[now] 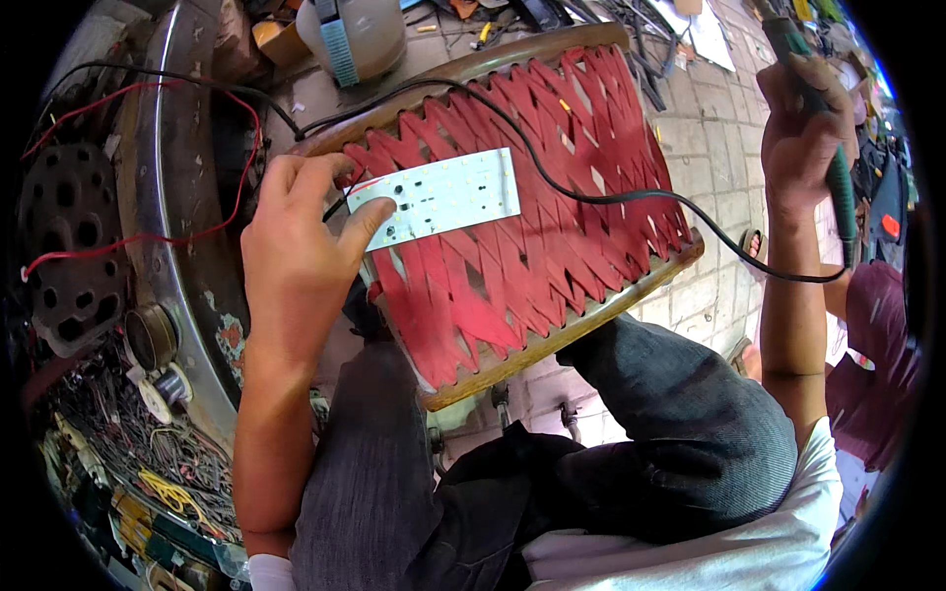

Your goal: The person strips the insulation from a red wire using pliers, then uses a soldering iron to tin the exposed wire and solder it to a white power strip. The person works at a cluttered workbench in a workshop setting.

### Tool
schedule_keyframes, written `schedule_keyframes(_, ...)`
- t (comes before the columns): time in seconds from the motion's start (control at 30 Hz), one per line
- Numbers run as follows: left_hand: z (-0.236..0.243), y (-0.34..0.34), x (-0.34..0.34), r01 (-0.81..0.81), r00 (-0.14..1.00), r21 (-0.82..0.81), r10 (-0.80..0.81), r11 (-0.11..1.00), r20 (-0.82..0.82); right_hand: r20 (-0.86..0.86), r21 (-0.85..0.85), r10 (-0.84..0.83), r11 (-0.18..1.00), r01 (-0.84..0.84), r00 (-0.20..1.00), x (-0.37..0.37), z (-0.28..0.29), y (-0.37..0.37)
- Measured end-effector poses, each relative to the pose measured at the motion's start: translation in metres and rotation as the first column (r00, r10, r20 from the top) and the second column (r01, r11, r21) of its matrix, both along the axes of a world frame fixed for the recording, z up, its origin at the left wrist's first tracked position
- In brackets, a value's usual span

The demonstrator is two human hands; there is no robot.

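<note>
My left hand (301, 231) grips the near-left end of a white rectangular circuit board (453, 190) dotted with small LEDs and dark components, its thumb on the top face. Short red and black wires meet the board by my fingers. The board lies over a stool seat of crisscrossed red straps (581, 138) with wooden rails. Raised at the right, my right hand (798, 138) is closed on a green-handled tool (840, 187), likely a soldering iron, with a black cable (670, 197) running from its lower end across the seat to the left.
At the left stand a metal-edged bench (177, 276), a perforated dark block (74, 256), a spool (163, 394) and tangled wires (133, 473). A rounded container (350, 30) sits behind the seat on the paved floor (714, 128) among scattered scraps. Another person in maroon clothing (867, 364) is at the right.
</note>
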State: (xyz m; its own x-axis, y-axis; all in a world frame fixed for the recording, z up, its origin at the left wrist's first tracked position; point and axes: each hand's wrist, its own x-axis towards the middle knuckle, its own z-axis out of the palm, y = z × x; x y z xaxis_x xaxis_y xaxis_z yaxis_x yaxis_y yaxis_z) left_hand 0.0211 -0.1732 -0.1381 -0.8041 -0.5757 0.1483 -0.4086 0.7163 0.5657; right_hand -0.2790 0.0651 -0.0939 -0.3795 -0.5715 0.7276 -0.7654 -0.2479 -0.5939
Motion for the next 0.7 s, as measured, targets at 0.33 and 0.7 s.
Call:
schedule_keyframes(0.33, -0.012, -0.004, 0.027, 0.148, 0.983, 0.136, -0.161, 0.980, 0.089, 0.366, 0.038, 0.225, 0.966, -0.256, 0.903, 0.041, 0.014, 0.018)
schedule_keyframes(0.7, -0.012, -0.007, 0.024, 0.200, 0.978, 0.121, -0.205, 0.972, 0.037, 0.550, -0.013, 0.305, 0.934, -0.357, 0.777, 0.067, -0.004, 0.000)
